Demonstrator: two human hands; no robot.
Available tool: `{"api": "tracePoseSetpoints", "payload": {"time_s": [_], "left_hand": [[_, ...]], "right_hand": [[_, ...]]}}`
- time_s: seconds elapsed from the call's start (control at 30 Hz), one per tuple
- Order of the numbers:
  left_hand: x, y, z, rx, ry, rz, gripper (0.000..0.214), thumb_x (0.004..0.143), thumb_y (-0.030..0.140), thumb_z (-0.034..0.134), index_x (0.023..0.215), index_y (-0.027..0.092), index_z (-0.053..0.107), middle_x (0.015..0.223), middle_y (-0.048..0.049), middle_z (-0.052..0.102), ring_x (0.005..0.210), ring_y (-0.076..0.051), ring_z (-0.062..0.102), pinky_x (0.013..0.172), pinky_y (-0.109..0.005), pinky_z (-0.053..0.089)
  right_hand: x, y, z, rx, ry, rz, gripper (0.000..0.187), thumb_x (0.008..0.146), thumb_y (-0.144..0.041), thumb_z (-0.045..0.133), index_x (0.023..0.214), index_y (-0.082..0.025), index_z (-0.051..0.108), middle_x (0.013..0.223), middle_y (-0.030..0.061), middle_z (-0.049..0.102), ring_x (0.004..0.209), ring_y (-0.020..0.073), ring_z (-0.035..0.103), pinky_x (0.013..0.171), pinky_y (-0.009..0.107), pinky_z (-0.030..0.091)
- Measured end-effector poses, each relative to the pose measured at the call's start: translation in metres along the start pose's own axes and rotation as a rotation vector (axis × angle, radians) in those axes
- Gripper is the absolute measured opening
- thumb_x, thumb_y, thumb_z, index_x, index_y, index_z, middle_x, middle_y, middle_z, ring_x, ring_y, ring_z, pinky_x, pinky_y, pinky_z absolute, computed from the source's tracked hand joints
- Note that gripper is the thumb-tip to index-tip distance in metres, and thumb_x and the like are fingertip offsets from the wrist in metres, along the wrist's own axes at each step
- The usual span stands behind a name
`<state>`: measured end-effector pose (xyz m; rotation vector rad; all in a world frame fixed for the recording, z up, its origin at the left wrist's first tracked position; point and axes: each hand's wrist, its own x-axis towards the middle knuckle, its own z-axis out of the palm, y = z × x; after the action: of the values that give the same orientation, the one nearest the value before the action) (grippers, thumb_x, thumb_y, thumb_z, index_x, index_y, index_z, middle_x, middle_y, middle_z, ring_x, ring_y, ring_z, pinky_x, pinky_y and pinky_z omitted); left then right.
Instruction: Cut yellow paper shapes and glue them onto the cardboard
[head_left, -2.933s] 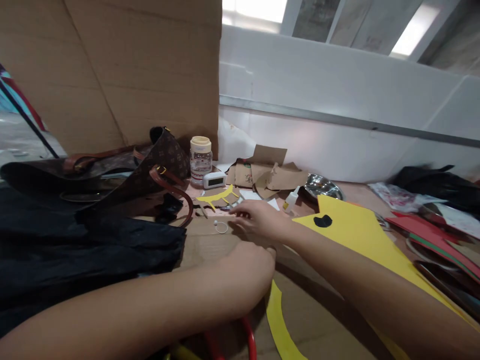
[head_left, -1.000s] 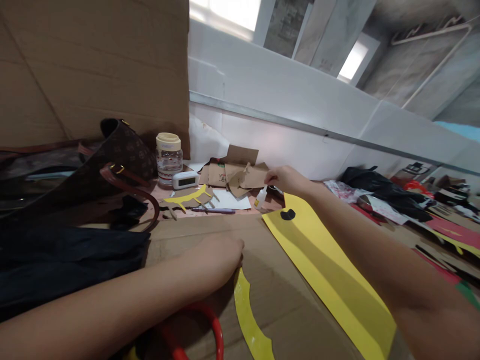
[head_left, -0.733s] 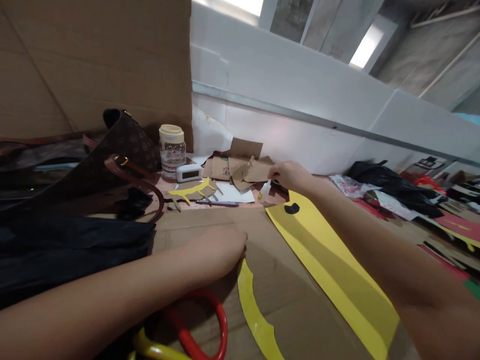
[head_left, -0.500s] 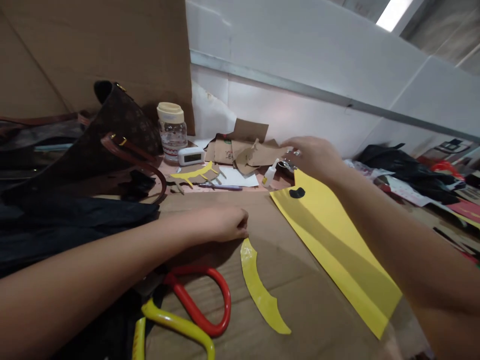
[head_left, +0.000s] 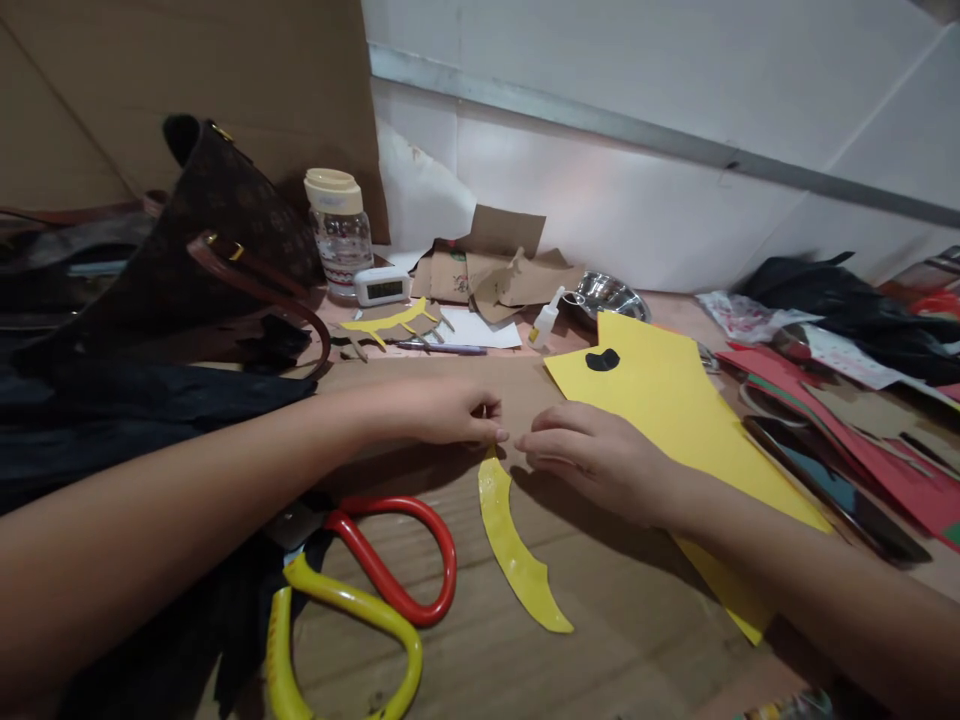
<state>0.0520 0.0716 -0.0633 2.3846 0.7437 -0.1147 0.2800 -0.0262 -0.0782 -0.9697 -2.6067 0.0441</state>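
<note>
A curved yellow paper cutout (head_left: 515, 545) with a glossy, wet-looking face lies on the brown cardboard (head_left: 600, 640). At its upper tip my left hand (head_left: 457, 410) is closed, thumb and fingertips pinched on the end. Just to the right hovers my right hand (head_left: 592, 455), its fingers bent and drawn together; whatever is between the fingertips is too small to make out. Under my right forearm lies a yellow sheet (head_left: 660, 380) bearing a black rounded spot (head_left: 602, 359). Scissors with one red and one yellow handle (head_left: 442, 560) rest near my left forearm.
Behind the cardboard stand a small glue bottle (head_left: 547, 318), a metal bowl (head_left: 611, 293), a lidded jar (head_left: 337, 240) and a white digital clock (head_left: 382, 287). A brown handbag (head_left: 240, 230) is at left. A phone (head_left: 832, 485) and red sheets (head_left: 892, 455) lie at right.
My right hand has come back from beside the metal bowl to the cutout's upper tip, near my left hand. The left hand stays at the tip. The view has shifted, showing the phone.
</note>
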Motion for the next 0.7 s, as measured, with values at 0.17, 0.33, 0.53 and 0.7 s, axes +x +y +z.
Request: {"api": "tracePoseSetpoints", "payload": {"time_s": [0.17,0.33,0.53,0.7], "left_hand": [[-0.003,-0.008,-0.004,-0.062,-0.086,0.092,0.028,0.09,0.031,0.064,0.117,0.025,0.069,0.099,0.0008,0.073,0.087,-0.014,0.063,0.073,-0.022,0.043],[-0.005,-0.013,-0.006,-0.046,-0.144,0.194,0.034,0.088,0.031,0.069,0.122,0.027,0.071,0.101,0.0014,0.071,0.087,-0.013,0.063,0.072,-0.02,0.044],[-0.01,-0.006,-0.003,0.056,-0.151,0.246,0.042,0.086,0.028,0.072,0.128,0.03,0.067,0.108,0.0007,0.066,0.093,-0.014,0.061,0.078,-0.021,0.044],[-0.015,-0.002,0.001,0.127,-0.144,0.28,0.049,0.084,0.033,0.073,0.132,0.039,0.063,0.111,0.001,0.06,0.092,-0.016,0.059,0.08,-0.024,0.044]], "right_hand": [[-0.008,-0.002,0.009,0.111,0.013,0.1,0.015,0.101,-0.02,0.057,0.105,-0.017,0.071,0.096,0.009,0.07,0.085,0.021,0.065,0.073,0.032,0.054],[-0.016,-0.004,0.017,0.185,-0.005,0.154,0.011,0.099,-0.02,0.062,0.102,-0.015,0.072,0.098,0.0098,0.07,0.089,0.0218,0.065,0.079,0.034,0.053],[-0.014,-0.005,0.017,0.178,0.02,0.092,0.015,0.1,-0.023,0.061,0.101,-0.013,0.072,0.096,0.0113,0.07,0.087,0.0232,0.064,0.078,0.036,0.052],[-0.016,-0.005,0.017,0.194,0.042,0.084,0.015,0.101,-0.022,0.06,0.103,-0.013,0.072,0.097,0.0114,0.071,0.087,0.0231,0.064,0.077,0.036,0.053]]}}
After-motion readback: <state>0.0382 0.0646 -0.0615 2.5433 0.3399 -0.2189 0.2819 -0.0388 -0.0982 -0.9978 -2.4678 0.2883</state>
